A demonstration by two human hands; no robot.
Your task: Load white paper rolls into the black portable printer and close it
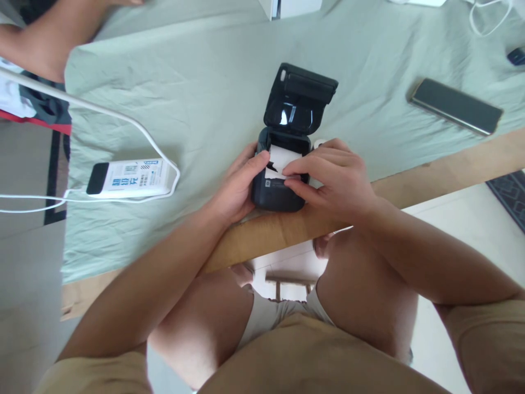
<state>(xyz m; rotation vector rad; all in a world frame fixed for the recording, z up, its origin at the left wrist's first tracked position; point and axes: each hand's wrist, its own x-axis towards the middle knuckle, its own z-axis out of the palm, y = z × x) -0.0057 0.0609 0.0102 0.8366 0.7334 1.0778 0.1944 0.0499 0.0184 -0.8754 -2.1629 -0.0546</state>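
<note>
A small black device (279,196) with its lid (297,101) flipped up stands at the table's front edge. White paper (283,158) lies in its opening, with a torn-looking edge and a dark gap near the left side. My left hand (241,183) holds the device by its left side, thumb on the rim by the paper. My right hand (334,175) pinches the paper's lower right part between thumb and fingers. A small round white item (319,143) shows partly behind my right hand.
A power bank (131,178) with white cables lies at left on the green cloth (205,87). A dark phone (455,106) rests at right. A white box (293,6) stands at the back. Another person's arm (57,38) reaches in at upper left. The wooden edge (262,238) runs in front.
</note>
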